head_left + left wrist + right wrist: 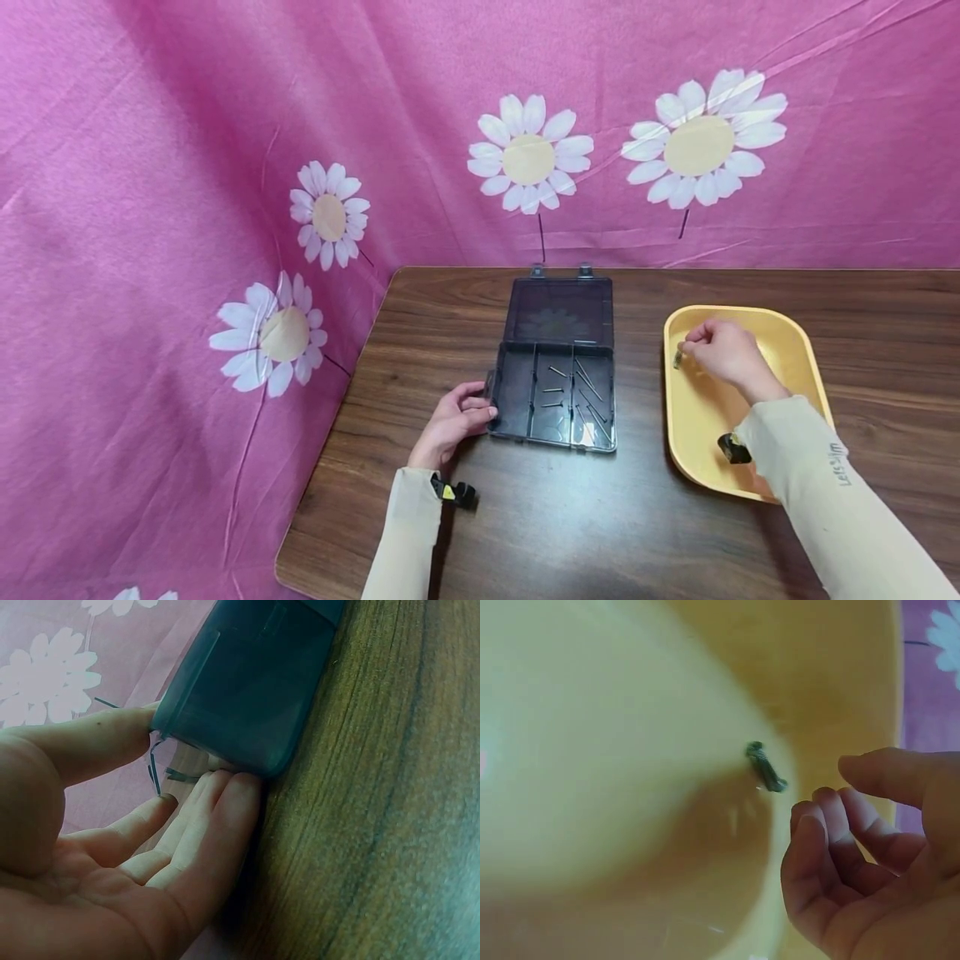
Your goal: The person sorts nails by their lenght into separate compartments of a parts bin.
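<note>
A dark see-through compartment box lies on the table with its lid folded back. Short screws lie in its middle section and longer ones in the right section; the left section holds none. My left hand holds the box at its left side, thumb at the rim and fingertips low against the wall. Over the yellow tray is my right hand, fingers loosely bent, thumb apart from them. A small cluster of screws lies in the tray just beyond its fingertips.
The wooden table has its left edge beside my left forearm. A pink curtain with daisies hangs behind and to the left. Two lid latches stick up at the box's far end.
</note>
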The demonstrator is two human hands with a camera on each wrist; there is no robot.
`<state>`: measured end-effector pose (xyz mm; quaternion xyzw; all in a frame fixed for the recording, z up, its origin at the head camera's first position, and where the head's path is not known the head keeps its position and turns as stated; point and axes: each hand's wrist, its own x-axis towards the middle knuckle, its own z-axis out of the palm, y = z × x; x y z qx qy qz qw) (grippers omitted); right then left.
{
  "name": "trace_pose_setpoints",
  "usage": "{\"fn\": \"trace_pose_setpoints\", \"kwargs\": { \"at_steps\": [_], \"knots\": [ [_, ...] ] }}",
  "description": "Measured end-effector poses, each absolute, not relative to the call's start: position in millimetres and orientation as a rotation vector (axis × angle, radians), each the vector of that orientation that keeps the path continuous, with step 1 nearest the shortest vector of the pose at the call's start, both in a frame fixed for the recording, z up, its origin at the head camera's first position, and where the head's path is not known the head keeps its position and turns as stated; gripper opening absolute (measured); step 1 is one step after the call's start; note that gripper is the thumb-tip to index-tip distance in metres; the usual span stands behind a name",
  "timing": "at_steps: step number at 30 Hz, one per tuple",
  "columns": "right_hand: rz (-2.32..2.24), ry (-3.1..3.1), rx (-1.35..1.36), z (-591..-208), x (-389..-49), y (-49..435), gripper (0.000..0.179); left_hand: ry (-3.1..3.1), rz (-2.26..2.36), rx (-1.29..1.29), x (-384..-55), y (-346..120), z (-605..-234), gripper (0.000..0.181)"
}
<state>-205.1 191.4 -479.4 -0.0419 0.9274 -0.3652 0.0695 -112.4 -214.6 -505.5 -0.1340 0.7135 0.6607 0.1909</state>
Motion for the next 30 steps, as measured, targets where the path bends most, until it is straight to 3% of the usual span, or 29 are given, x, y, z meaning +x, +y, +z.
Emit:
{"fn": "trace_pose_setpoints", "kwargs": {
  "at_steps": [30],
  "knots": [
    [-1.012, 2.816, -0.067, -493.0, -201.6, 177.5, 0.017, 1.989, 1.868, -0.389, -112.5, -215.4, -505.6, 0.058]
  ]
}}
